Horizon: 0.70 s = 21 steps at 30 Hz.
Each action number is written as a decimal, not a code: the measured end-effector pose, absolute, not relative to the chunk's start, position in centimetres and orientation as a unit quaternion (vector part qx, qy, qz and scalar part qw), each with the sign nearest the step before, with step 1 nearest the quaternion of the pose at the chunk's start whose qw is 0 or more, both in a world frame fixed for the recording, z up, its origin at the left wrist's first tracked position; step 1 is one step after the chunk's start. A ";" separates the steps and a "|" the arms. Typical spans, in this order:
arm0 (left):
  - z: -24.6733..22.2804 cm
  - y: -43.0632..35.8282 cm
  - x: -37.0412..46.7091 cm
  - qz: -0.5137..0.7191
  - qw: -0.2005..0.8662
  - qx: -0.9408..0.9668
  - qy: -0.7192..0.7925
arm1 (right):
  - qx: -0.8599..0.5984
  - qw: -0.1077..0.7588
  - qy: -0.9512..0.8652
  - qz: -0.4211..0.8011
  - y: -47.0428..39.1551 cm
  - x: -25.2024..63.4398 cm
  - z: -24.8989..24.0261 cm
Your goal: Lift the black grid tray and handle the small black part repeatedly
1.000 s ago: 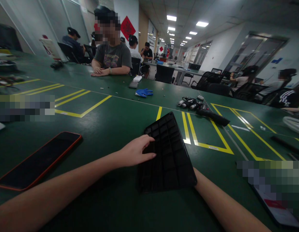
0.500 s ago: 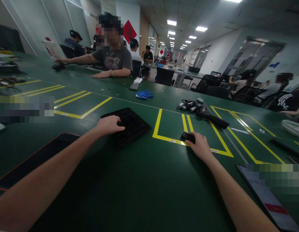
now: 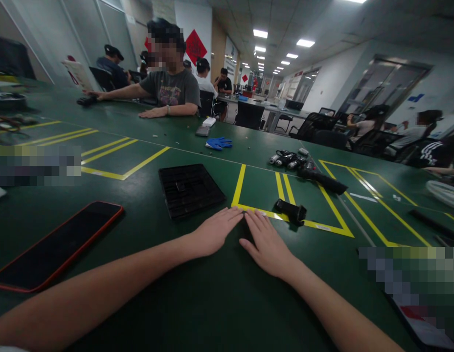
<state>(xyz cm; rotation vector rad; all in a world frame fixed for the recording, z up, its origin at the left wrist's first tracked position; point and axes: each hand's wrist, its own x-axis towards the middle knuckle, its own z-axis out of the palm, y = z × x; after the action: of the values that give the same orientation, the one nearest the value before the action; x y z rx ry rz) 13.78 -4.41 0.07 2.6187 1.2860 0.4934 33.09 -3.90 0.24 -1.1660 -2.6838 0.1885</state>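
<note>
My left hand (image 3: 215, 231) lies flat on the green table (image 3: 197, 308), fingers stretched toward the right, holding nothing. Its fingertips nearly meet those of my right hand (image 3: 265, 242), which also rests flat and empty with the thumb apart. Beyond my left hand is a square black tray (image 3: 193, 205) with raised ridges and a small black piece (image 3: 180, 186) on it. To the right of my right hand's fingers, a black clip-like part (image 3: 291, 211) lies across the yellow tape line (image 3: 333, 228).
A phone in a red-edged case (image 3: 61, 244) lies at left, another phone-like device (image 3: 419, 322) at right. Farther back are a blue glove (image 3: 218, 143), several silver-and-black cylinders (image 3: 291, 160) and a black tube (image 3: 329, 183). A person (image 3: 171, 88) sits across the table, one hand on a dark object (image 3: 86, 100).
My left hand has left the black tray and my right hand has let go of the black part. Both have come together, flat, at the middle. The tray is turned slightly.
</note>
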 end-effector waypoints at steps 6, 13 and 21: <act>-0.2 -3.9 13.1 0.154 0.061 0.882 0.441 | -0.384 0.095 -0.917 0.047 -3.5 33.3 0.3; 2.5 -10.3 15.8 0.106 0.127 0.931 0.325 | -0.507 0.153 -0.839 -0.129 2.0 38.4 0.2; 2.6 -10.5 16.4 0.083 0.113 0.939 0.315 | -0.568 0.101 -0.811 -0.100 3.5 39.7 -0.9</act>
<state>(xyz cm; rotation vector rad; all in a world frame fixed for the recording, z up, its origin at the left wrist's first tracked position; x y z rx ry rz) 16.36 -10.54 2.59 2.7532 0.9236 0.2438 39.71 3.49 -0.89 -1.6790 -2.3950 -0.2962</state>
